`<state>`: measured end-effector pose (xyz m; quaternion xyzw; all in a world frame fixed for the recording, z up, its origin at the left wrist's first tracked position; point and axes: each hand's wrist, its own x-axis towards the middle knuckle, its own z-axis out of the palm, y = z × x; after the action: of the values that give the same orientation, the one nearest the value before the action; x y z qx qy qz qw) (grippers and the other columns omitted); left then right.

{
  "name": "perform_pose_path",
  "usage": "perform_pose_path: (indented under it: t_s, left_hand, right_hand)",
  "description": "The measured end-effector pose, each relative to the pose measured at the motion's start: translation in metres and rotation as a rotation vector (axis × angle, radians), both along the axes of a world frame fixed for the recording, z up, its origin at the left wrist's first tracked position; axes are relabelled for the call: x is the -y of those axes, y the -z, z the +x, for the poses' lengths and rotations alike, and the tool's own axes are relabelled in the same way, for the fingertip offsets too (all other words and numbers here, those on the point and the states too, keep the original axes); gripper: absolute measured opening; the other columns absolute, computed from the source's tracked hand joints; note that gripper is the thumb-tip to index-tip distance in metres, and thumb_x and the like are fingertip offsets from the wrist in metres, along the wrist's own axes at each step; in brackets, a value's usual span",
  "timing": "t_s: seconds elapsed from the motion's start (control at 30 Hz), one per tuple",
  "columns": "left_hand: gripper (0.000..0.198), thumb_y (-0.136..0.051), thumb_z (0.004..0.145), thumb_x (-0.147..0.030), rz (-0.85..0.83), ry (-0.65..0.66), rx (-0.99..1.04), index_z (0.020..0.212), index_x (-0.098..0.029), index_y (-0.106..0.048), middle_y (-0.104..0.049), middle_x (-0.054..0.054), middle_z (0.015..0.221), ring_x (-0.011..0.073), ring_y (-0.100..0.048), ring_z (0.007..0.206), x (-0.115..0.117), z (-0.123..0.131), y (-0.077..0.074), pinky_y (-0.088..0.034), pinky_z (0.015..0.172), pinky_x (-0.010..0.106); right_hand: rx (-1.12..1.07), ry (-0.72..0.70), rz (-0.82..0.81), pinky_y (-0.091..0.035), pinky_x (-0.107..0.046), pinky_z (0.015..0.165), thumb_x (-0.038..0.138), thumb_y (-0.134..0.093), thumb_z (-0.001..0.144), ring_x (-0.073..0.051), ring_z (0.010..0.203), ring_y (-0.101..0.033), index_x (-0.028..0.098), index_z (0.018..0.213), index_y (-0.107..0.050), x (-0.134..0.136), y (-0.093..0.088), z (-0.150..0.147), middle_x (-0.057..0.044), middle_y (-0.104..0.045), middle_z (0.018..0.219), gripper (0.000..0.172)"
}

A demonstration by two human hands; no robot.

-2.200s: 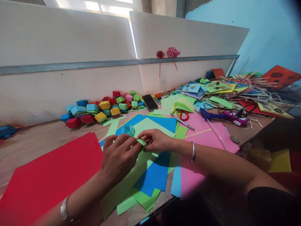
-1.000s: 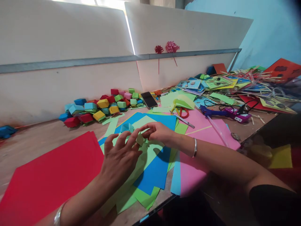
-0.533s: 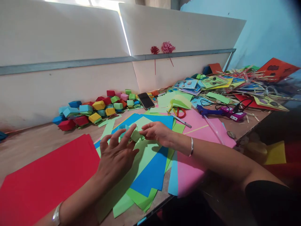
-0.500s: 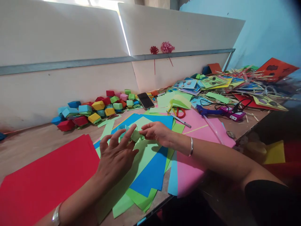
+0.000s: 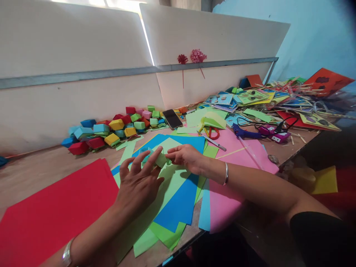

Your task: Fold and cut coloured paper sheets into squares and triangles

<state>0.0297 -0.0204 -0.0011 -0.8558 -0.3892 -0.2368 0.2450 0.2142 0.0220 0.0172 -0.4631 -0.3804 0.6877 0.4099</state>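
A small folded green paper box (image 5: 161, 160) is held between both hands just above a stack of green and blue sheets (image 5: 178, 200). My left hand (image 5: 139, 183) touches its left side with the fingertips, the other fingers spread. From the right, my right hand (image 5: 185, 156) pinches the box. A small light blue folded box (image 5: 145, 152) lies just behind my left fingers.
A large red sheet (image 5: 52, 215) lies at the left and pink sheets (image 5: 236, 152) at the right. A heap of coloured paper boxes (image 5: 111, 128) and a phone (image 5: 172, 118) sit by the wall. Scissors (image 5: 213, 137), a glue gun (image 5: 250, 132) and craft clutter fill the right side.
The folded green piece has been lifted slightly off the sheets and turned between the fingers. My left fingers have spread wider. The view has shifted a little.
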Motion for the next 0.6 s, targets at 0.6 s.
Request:
perform_pose_path:
  t_s: [0.6]
  left_hand:
    - [0.01,-0.07,0.08,-0.019,0.006,0.006,-0.055,0.075,-0.023,-0.062,-0.056,0.005,0.146,0.0364,-0.049,0.13,0.0013,0.0,-0.0035,-0.029,0.104,0.057]
  right_hand:
    - [0.034,-0.018,-0.007,-0.039,-0.028,0.064,-0.006,-0.055,0.055,-0.012,0.063,-0.054,0.019,0.073,-0.064,0.0046,0.0028,-0.0051,0.002,-0.066,0.073,0.032]
